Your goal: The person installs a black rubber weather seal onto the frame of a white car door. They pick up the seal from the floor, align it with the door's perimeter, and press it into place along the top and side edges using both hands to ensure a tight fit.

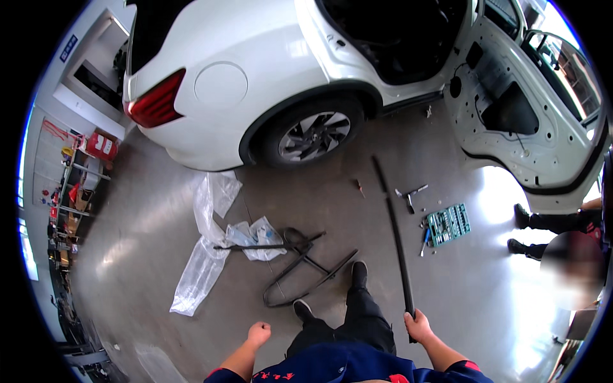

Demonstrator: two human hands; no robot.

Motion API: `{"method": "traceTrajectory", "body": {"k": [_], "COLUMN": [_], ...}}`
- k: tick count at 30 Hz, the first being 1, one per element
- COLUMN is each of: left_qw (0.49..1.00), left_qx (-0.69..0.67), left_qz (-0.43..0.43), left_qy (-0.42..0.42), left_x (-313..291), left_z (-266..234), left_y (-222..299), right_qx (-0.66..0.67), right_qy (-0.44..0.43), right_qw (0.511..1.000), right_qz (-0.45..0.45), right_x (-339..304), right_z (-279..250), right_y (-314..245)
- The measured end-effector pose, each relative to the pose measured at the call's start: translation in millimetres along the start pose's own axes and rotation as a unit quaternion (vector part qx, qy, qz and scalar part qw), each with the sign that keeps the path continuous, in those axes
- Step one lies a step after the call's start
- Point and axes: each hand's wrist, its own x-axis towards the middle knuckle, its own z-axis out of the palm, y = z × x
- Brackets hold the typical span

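One black strip point(400, 256), long, slender

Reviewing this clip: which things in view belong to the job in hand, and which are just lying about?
Belonging to the work:
long black strip, held in the right hand
probably the white car with its open door

Lying on the floor, untouched (whether they play a part can't be told):
clear plastic sheeting
black looped strips
green socket set
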Motion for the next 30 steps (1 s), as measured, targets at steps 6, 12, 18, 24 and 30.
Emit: {"method": "traceTrajectory", "body": {"k": [6, 12, 18, 24, 30], "left_qw": [0.975, 0.975, 0.948, 0.976, 0.948], "left_qx": [-0.210, -0.206, -0.313, -0.198, -0.300], "left_qz": [-0.011, 0.072, -0.018, -0.048, -0.109], "left_qy": [-0.072, -0.034, 0.050, 0.076, 0.000], "left_x": [-26.6, -30.4, -52.7, -89.6, -83.8], "left_z": [44.0, 55.6, 62.6, 90.5, 156.1], "left_y": [98.9, 111.5, 99.3, 69.7, -12.1], "right_qx": [-0.087, 0.052, -0.269, -0.528, -0.412], "right_qy": [0.157, 0.165, 0.187, -0.318, -0.276], "right_qw": [0.960, 0.919, 0.822, 0.749, 0.867], "right_qz": [-0.215, -0.354, -0.466, -0.244, 0.036], "right_x": [93.0, 176.4, 172.4, 157.0, 207.2], "right_z": [-69.5, -171.8, -98.0, 64.9, 127.7], "right_y": [-171.0, -574.2, -643.7, -367.8, -124.7]}}
